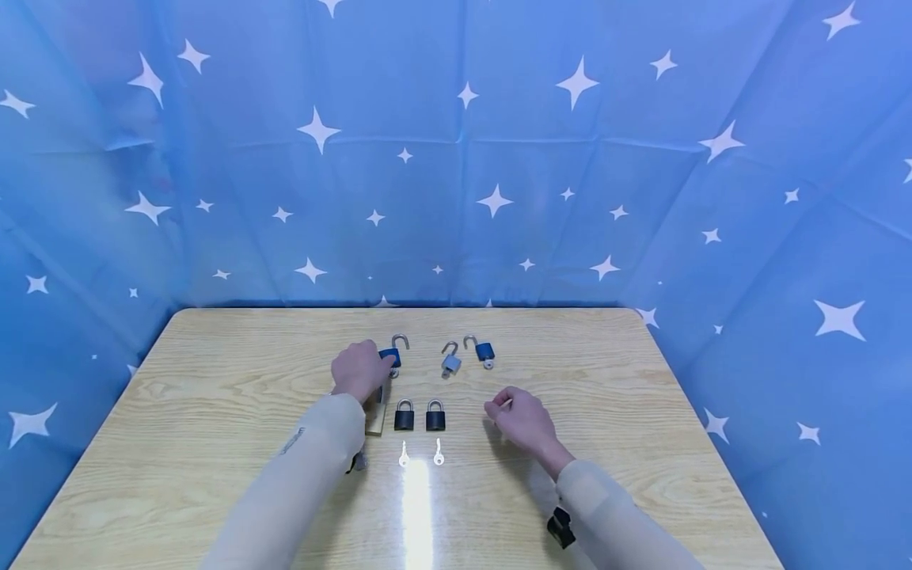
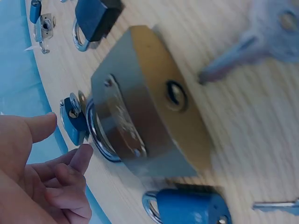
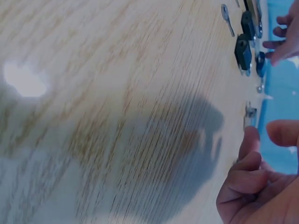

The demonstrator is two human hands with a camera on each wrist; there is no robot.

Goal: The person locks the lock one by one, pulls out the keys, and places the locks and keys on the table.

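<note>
Brass padlock [image 2: 122, 116] fills the left wrist view; just beyond, the blue padlock [image 1: 389, 354] lies on the counter [image 1: 214, 380], shackle raised. The left hand [image 1: 359, 370] has its grip released, thumb and forefinger parted beside it; contact is unclear. Pinching the body squarely, clear of the key [image 1: 394, 374], would probably work best. The right hand [image 1: 524, 419], loosely curled, holds nothing.

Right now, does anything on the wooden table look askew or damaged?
No damage stands out. The small silver padlock in the back row lies tilted and open, unlike the squarely set, closed black rectangular padlocks in front.
</note>
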